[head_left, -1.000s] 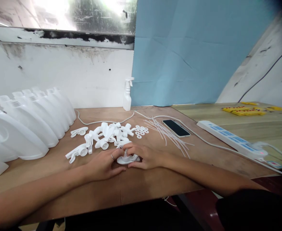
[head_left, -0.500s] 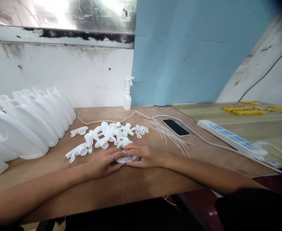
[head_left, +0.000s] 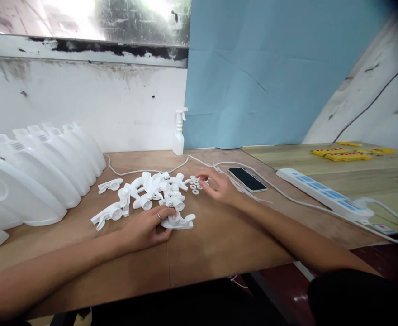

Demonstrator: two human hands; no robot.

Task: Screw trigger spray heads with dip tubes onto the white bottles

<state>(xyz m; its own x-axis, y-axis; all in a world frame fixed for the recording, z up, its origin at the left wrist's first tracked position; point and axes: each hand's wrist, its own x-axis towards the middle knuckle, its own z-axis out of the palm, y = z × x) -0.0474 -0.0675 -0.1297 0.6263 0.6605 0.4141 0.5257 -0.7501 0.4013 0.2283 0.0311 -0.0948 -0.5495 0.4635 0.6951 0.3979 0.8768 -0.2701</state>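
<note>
My left hand (head_left: 153, 226) grips a white spray trigger head (head_left: 178, 221) low over the front of the table, with the round collar under the fingertips and the flat body pointing right. My right hand (head_left: 219, 184) reaches over a small group of white ring washers (head_left: 195, 186). Its thumb and index tips are drawn close together there; whether a washer is between them is too small to tell. Left of the washers lies a loose pile of white trigger heads (head_left: 148, 185), just beyond my left hand.
White plastic bottles (head_left: 46, 176) stand in rows at the left. One assembled spray bottle (head_left: 178, 133) is by the wall. Thin white tubes (head_left: 243, 186), partly behind my right hand, lie near a phone (head_left: 247, 179). A power strip (head_left: 324, 194) and cable are at the right.
My right hand has left the trigger head and moved up and right to the washers. My left hand stays in place, still holding the trigger head, which is now more visible.
</note>
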